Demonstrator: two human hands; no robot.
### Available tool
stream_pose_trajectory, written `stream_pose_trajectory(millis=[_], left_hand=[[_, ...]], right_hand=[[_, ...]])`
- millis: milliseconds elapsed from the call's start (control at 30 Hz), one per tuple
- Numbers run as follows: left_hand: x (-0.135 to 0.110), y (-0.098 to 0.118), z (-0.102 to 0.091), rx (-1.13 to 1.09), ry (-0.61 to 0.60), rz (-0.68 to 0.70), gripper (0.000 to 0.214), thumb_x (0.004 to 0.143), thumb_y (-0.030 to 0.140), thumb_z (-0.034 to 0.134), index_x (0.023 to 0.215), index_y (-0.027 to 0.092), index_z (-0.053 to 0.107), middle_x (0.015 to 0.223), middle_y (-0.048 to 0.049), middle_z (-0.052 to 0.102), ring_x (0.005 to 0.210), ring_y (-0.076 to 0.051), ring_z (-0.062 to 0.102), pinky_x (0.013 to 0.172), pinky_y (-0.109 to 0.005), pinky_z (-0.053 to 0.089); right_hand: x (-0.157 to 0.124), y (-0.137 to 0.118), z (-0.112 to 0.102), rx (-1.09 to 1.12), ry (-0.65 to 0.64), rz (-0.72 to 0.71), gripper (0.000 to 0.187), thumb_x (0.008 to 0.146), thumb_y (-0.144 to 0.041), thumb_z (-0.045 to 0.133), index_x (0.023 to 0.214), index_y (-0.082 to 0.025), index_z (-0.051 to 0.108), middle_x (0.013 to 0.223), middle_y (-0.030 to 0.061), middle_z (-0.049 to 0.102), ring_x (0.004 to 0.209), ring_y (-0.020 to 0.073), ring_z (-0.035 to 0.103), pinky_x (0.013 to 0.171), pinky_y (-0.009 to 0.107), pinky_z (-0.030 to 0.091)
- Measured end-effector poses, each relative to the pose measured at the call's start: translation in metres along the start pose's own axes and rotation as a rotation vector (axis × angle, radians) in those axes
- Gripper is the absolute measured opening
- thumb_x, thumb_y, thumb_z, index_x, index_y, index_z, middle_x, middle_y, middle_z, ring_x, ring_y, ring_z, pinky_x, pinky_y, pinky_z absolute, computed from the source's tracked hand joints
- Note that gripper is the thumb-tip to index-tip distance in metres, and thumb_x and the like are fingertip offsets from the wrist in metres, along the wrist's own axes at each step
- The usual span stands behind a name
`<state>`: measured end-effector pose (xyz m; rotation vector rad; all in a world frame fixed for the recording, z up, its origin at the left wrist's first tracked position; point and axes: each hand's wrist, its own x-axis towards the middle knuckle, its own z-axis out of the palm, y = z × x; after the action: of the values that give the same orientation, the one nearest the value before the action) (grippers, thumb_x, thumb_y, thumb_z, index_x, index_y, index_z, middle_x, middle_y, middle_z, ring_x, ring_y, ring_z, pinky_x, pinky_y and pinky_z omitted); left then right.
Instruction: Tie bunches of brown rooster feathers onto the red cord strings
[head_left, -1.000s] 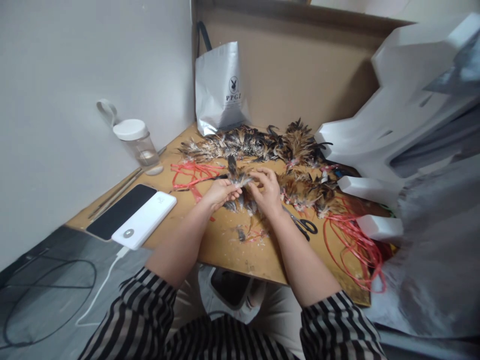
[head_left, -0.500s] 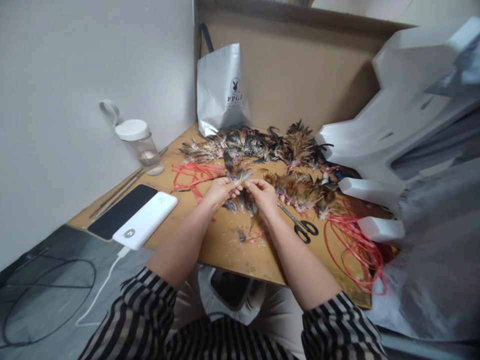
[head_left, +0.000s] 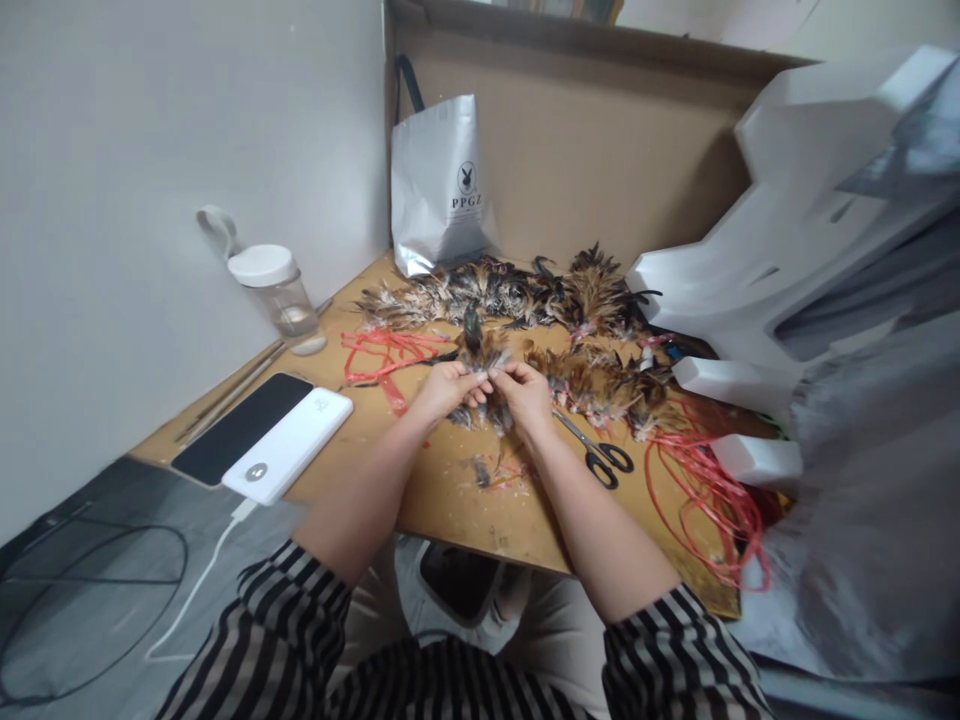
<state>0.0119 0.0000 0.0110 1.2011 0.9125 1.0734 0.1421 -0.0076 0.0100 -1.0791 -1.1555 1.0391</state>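
Note:
My left hand (head_left: 448, 388) and my right hand (head_left: 525, 396) meet over the middle of the table, fingertips pinched together. Between them is a small bunch of feathers (head_left: 484, 350), brown and grey with one dark greenish plume standing up. Both hands are closed on its base; the exact grip is hidden by the fingers. More loose feathers lie just below the hands. Beside my right wrist rest scissors (head_left: 600, 452) with black handles. A row of brown feather bunches (head_left: 611, 385) spreads right of my right hand. Left of my left hand lies red plastic string (head_left: 386, 350).
Behind is a long pile of dark and tan feathers (head_left: 487, 288) before a silver bag (head_left: 435, 190). At left are a lidded cup (head_left: 274, 290), a phone (head_left: 240, 430) and a white power bank (head_left: 289, 445). White foam (head_left: 750, 250) and a tangle of red string (head_left: 705, 500) lie right.
The fingertips have drawn closer together over the feather bunch. A pale quill that stuck out to the right between them no longer shows, and the dark plume now stands higher.

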Motion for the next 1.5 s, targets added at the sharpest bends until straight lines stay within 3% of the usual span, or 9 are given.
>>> stream_pose_trajectory(millis=[333,500,667,867,1133,1333,1500], left_hand=[[-0.006,0.004,-0.007,-0.008,-0.205,-0.059,0.031,0.067,0.036,0.065,0.069,0.005,0.065,0.051,-0.0052,0.059,0.041,-0.006,0.051,0.043,-0.016,0.039],[-0.003,0.002,-0.006,0.116,-0.187,-0.003,0.032,0.07,0.037,0.06,0.072,0.005,0.065,0.054,-0.0075,0.062,0.042,-0.008,0.053,0.045,-0.019,0.043],[-0.001,-0.003,-0.003,0.23,-0.147,0.039,0.022,0.074,0.027,0.057,0.07,0.006,0.062,0.051,-0.0057,0.062,0.038,-0.008,0.052,0.042,-0.018,0.042],[-0.002,-0.004,-0.002,0.276,-0.141,0.05,0.016,0.075,0.02,0.053,0.066,0.008,0.059,0.05,-0.0042,0.061,0.037,-0.007,0.051,0.04,-0.016,0.041],[-0.002,-0.003,0.002,0.251,-0.143,0.06,0.012,0.075,0.016,0.052,0.067,0.008,0.057,0.052,-0.0029,0.06,0.041,-0.006,0.052,0.044,-0.016,0.042],[-0.004,0.002,0.002,0.16,-0.208,0.021,0.016,0.072,0.023,0.059,0.069,0.007,0.058,0.059,-0.006,0.062,0.048,-0.008,0.056,0.048,-0.017,0.044],[-0.007,0.006,0.002,0.12,-0.22,-0.021,0.021,0.07,0.027,0.061,0.07,0.006,0.061,0.062,-0.0087,0.064,0.049,-0.01,0.058,0.046,-0.019,0.044]], right_hand=[[0.004,-0.005,-0.013,0.141,-0.273,0.134,0.026,0.055,-0.036,0.071,0.064,-0.017,0.055,0.052,-0.004,0.053,0.046,0.0084,0.047,0.048,0.023,0.038],[0.007,-0.008,-0.018,0.035,-0.262,0.083,0.027,0.055,-0.038,0.071,0.066,-0.017,0.058,0.055,-0.0033,0.055,0.046,0.0083,0.046,0.047,0.022,0.036],[0.006,-0.009,-0.017,-0.154,-0.246,-0.062,0.026,0.056,-0.039,0.07,0.057,-0.016,0.057,0.051,-0.0012,0.055,0.048,0.0102,0.046,0.047,0.023,0.036],[0.005,-0.002,-0.015,-0.27,-0.197,-0.157,0.025,0.06,-0.04,0.066,0.061,-0.016,0.059,0.055,0.0002,0.057,0.051,0.0113,0.048,0.049,0.023,0.037],[0.003,-0.007,-0.014,-0.271,-0.193,-0.122,0.029,0.062,-0.042,0.063,0.055,-0.014,0.059,0.052,0.0007,0.056,0.047,0.0098,0.045,0.046,0.022,0.035],[0.006,-0.004,-0.018,-0.279,-0.198,-0.108,0.03,0.062,-0.042,0.063,0.055,-0.013,0.058,0.051,-0.0004,0.055,0.047,0.009,0.044,0.046,0.022,0.034],[0.007,-0.006,-0.02,-0.16,-0.255,-0.087,0.025,0.062,-0.039,0.063,0.061,-0.013,0.061,0.058,-0.0001,0.058,0.051,0.0099,0.047,0.051,0.023,0.037]])
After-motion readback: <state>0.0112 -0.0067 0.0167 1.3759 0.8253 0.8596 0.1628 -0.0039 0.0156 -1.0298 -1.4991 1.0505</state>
